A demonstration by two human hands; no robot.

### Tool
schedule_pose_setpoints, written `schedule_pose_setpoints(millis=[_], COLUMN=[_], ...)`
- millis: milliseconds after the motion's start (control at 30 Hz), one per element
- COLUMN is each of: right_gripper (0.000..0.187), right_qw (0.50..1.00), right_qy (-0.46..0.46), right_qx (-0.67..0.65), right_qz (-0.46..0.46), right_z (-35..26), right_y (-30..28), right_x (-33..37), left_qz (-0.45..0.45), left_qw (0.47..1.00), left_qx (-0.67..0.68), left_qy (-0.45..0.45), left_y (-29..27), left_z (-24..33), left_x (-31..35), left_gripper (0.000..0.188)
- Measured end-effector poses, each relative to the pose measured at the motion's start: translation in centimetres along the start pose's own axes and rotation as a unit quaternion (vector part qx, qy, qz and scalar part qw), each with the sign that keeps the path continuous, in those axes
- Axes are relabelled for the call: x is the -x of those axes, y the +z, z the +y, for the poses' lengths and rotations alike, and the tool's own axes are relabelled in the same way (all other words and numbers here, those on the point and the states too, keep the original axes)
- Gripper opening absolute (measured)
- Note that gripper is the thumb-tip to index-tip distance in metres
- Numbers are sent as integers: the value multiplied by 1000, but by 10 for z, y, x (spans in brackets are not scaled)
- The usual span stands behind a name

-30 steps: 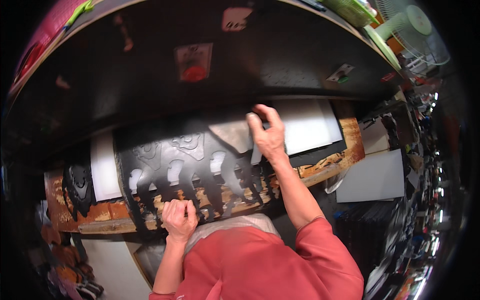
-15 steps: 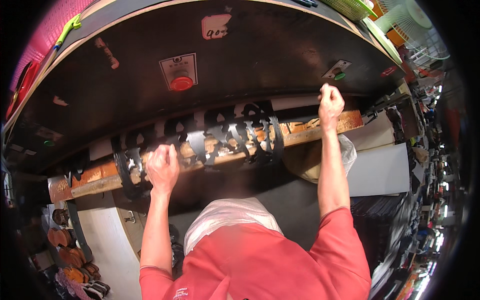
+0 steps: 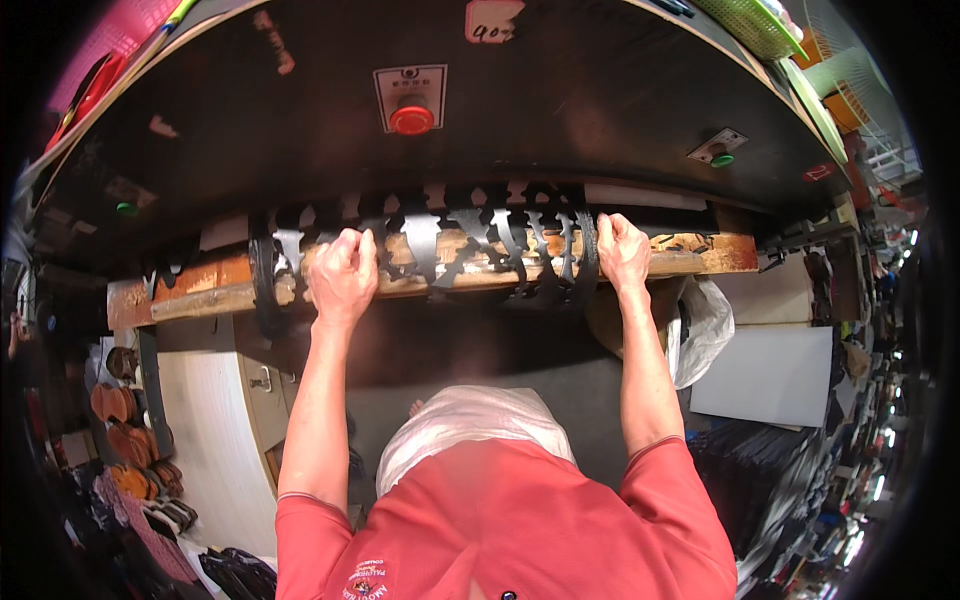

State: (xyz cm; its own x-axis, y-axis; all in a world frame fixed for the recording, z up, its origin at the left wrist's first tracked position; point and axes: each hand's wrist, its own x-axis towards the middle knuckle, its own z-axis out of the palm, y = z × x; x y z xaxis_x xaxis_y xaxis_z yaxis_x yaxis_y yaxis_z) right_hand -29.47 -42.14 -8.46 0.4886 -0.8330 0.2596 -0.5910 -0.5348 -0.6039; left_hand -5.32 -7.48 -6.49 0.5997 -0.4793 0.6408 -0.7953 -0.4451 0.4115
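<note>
A black sheet with cut-out holes (image 3: 421, 245) hangs over the worn wooden board (image 3: 200, 303) under a dark machine front. My left hand (image 3: 343, 277) is closed against its left part, fingers curled at the strips between the holes. Beside the sheet's right edge, my right hand (image 3: 622, 250) is closed too, thumb and fingers pinched at that edge. Both palms hide what exactly lies between the fingers.
The dark machine front (image 3: 560, 110) carries a red push button (image 3: 411, 119) and a green button (image 3: 721, 158) at right. A pale bag (image 3: 703, 330) hangs below the board's right end, by white sheets (image 3: 765, 375). Stacked brown pieces (image 3: 115, 402) are at far left.
My right hand has come down from near the green button to the sheet's right edge. My left hand stays by the sheet's left part. The view has shifted.
</note>
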Motion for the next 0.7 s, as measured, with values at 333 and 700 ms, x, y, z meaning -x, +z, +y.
schedule_pose_setpoints(millis=[333,700], right_gripper=[41,36], right_qw=[999,991], right_qy=[24,62], right_qx=[2,-109], right_qz=[-39,-54], right_z=[2,12], right_y=[4,-3], right_x=[4,5], left_qz=[-19,-8], left_qw=[987,991], left_qx=[91,104], left_qy=[-134,-85], left_y=[-4,-8], left_z=[3,10], left_x=[-1,-6], left_gripper=[27,22])
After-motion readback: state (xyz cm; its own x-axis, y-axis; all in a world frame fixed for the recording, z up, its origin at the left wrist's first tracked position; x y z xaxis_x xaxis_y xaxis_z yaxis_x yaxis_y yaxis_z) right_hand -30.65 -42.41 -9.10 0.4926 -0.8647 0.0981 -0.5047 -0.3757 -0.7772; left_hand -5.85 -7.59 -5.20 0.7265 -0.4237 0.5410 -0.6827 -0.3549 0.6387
